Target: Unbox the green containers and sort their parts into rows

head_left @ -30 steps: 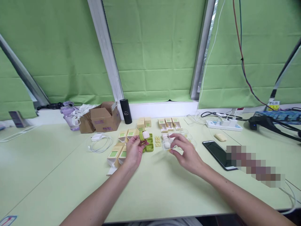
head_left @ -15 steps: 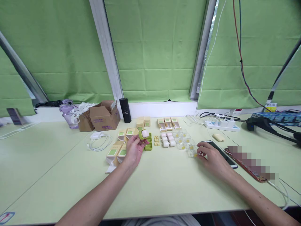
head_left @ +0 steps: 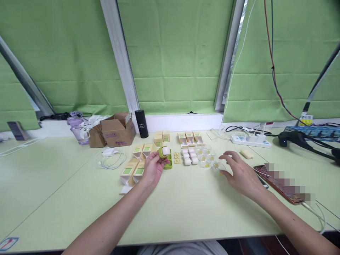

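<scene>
Pinched in my left hand [head_left: 154,169] is a small green case [head_left: 160,152] with a rounded white piece [head_left: 166,151] seated in it, held just above the table. Other green cases [head_left: 169,165] stand behind and under it, partly covered by my fingers. My right hand [head_left: 239,175] holds nothing; its thumb and fingers are spread beside the nearest clear plastic cup [head_left: 217,167]. More clear cups [head_left: 206,163] with yellow marks sit left of it. Between the hands are several white rounded pieces [head_left: 187,161] in two columns and small yellow pieces [head_left: 176,158].
Opened cartons with green panels [head_left: 127,171] lie by my left forearm, others [head_left: 189,139] at the back. A cardboard box [head_left: 118,131], black bottle [head_left: 141,124] and white cable [head_left: 113,153] are left. A phone [head_left: 278,184], cream case [head_left: 247,154] and power strip [head_left: 251,141] are right.
My right hand has let go of the nearest clear cup, and its fingers have spread and lifted away. My left hand has shifted slightly right, still holding the green case.
</scene>
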A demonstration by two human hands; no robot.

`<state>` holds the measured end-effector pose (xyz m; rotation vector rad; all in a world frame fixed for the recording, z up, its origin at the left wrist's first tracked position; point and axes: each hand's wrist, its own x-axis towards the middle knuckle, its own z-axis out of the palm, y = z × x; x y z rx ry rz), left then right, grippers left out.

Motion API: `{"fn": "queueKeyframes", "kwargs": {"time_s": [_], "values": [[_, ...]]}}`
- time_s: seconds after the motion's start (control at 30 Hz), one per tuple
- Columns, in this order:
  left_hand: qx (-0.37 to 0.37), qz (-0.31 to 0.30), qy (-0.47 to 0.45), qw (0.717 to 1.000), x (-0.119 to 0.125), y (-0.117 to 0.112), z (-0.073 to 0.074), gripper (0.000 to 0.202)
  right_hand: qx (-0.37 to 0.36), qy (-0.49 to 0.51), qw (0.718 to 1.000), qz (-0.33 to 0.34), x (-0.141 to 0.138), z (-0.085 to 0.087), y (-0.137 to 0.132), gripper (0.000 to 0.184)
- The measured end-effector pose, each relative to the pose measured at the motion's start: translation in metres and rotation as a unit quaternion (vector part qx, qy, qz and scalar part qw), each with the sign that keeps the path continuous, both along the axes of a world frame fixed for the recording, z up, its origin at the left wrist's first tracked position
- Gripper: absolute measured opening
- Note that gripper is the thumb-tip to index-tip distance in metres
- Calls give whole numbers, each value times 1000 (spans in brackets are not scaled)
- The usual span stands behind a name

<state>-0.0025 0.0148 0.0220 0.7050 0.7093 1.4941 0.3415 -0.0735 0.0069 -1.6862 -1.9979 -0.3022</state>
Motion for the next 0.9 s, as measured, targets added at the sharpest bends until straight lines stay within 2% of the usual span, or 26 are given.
{"fn": "queueKeyframes", "kwargs": {"time_s": [0.1,0.2,0.3,0.47,0.57,0.77,0.83,0.9], "values": [[0,-22,-2,1000,1,-2,1,15,34,43,996,70,-26,23,3,30],[-4,-42,3,999,2,-5,3,16,70,79,982,157,-60,34,13,26],[-10,-67,11,998,4,-8,4,15,96,126,960,232,-93,32,30,31],[-21,-120,33,992,5,-14,4,14,95,170,935,296,-131,25,50,49],[-22,-142,51,988,7,-18,4,16,85,177,925,326,-141,22,53,53],[-23,-151,88,984,10,-22,2,22,55,252,898,358,-144,11,52,42],[-14,-158,97,983,10,-22,2,25,38,298,880,367,-145,9,52,37],[1,-169,101,980,9,-22,1,31,3,375,850,369,-146,7,53,31]]}}
